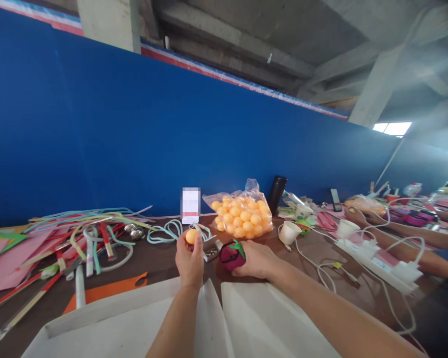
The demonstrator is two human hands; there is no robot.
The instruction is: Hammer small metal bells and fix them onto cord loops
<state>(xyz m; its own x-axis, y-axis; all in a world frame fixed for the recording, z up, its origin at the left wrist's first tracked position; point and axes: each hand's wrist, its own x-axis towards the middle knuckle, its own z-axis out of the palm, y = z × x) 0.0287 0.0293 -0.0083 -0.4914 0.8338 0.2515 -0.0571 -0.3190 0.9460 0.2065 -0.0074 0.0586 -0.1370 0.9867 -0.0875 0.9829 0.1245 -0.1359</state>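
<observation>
My left hand [189,264] is closed around an orange ball [190,236], thumb on its right side. To its right, my right hand [257,259] grips a small dark purple felt pouch [231,257] with a green leaf on top; the pouch is at table height. Between the hands sits a small open box [210,252] with tiny metal pieces inside. Just behind them lies a clear plastic bag [242,219] full of similar orange balls. A phone [190,206] stands upright against the blue wall.
Felt sheets, bundled cords [93,233] and silver bells [134,231] crowd the left. White trays [127,318] lie in front of me. On the right are a paper cup [289,232], a black bottle [277,194], a power strip [377,266] with cables, and another person's arms [399,238].
</observation>
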